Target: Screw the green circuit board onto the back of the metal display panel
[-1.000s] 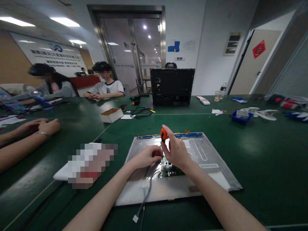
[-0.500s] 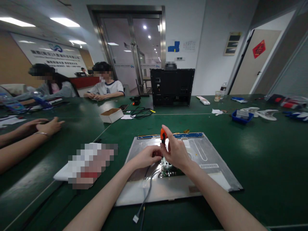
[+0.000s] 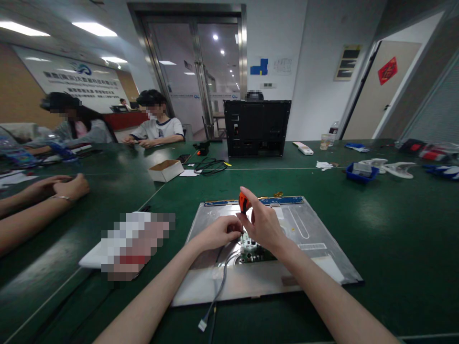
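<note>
A silvery display panel [image 3: 315, 248] lies flat on the green table, with a green circuit board [image 3: 249, 255] near its middle. My right hand [image 3: 263, 224] grips an orange and black screwdriver [image 3: 244, 200], held upright over the board with the forefinger on top of its handle. The tip is hidden behind my fingers. Just beside it, my left hand [image 3: 224, 231] is closed at the board's upper left edge; what its fingertips pinch is hidden. A grey cable [image 3: 224, 277] runs from the board over the panel's near edge, ending in a white connector [image 3: 202, 325].
Behind the panel stands a black monitor housing [image 3: 256, 129]. An open white box [image 3: 166, 171] and a black cable [image 3: 211, 166] lie back left, a blue tray [image 3: 361, 173] back right. A blurred-out packet [image 3: 136, 246] and a co-worker's hands [image 3: 68, 187] are at left.
Both my hands stay in nearly the same place, the screwdriver still upright over the board. The co-worker's hands at left have shifted slightly to the left.
</note>
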The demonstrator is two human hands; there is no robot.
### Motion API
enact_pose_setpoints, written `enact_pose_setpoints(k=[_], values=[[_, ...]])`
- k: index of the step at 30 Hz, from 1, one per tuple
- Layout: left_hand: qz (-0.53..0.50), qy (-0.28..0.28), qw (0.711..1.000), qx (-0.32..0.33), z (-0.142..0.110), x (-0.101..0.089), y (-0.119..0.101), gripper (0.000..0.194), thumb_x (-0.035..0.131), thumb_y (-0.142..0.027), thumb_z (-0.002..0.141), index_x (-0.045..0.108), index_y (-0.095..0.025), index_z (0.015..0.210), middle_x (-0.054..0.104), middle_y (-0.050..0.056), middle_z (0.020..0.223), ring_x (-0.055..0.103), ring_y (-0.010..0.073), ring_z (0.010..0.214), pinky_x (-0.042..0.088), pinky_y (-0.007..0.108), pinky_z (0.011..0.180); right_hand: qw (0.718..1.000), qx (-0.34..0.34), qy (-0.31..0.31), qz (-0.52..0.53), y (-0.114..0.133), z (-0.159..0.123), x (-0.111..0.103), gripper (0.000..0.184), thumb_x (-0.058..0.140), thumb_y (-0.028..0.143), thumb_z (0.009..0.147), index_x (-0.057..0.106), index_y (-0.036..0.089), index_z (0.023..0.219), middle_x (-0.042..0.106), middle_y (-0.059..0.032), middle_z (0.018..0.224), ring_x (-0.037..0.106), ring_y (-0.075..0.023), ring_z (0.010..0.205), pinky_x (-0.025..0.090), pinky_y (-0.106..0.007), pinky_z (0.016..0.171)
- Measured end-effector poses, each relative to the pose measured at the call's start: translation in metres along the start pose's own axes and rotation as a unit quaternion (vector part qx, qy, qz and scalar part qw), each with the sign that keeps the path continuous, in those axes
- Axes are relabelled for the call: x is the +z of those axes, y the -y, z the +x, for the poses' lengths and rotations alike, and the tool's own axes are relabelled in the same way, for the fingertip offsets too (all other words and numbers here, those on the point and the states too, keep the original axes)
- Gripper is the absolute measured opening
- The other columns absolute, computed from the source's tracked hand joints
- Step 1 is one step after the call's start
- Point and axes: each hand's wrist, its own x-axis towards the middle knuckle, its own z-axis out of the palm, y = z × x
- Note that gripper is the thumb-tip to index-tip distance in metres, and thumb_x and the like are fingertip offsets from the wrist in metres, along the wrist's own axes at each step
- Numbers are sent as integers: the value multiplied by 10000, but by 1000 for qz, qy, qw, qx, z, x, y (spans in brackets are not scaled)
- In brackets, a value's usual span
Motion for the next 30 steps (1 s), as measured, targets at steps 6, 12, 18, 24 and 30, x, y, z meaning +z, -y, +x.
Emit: enact_pose_setpoints(k=[6,12,18,24,30], values=[[-9,4,1000,-3,1,1,3,58,577,-236,805,579,-179,809,590,-9,710,568,174,689,463,263,621,1000,-4,-8,11,1,0,1,638,546,214,914,276,237,1492,679,-24,895,593,-150,581,501,-274,580],[-34,10,999,20,1,0,1,71,577,-202,789,602,-173,848,628,6,792,578,177,731,479,279,677,999,-4,10,47,5,0,-3,627,457,200,921,218,211,1500,675,-37,874,558,-139,526,511,-278,571],[-24,7,999,27,1,0,2,71,580,-197,784,614,-164,836,615,6,771,561,170,702,456,270,654,999,-9,15,36,6,1,-4,672,442,164,901,176,204,1517,675,-46,860,547,-150,520,519,-299,581],[-13,2,1000,11,1,0,1,45,585,-203,784,591,-171,814,607,-5,759,561,170,709,459,270,665,1000,-11,5,21,3,0,-1,694,472,161,896,184,219,1524,659,-28,852,539,-147,542,485,-277,569],[-13,-2,1000,5,1,1,-1,60,580,-234,797,574,-174,796,594,-13,728,563,170,688,458,271,642,1000,-10,1,22,1,0,2,732,533,165,880,223,249,1538,650,-21,880,515,-136,550,450,-269,549]])
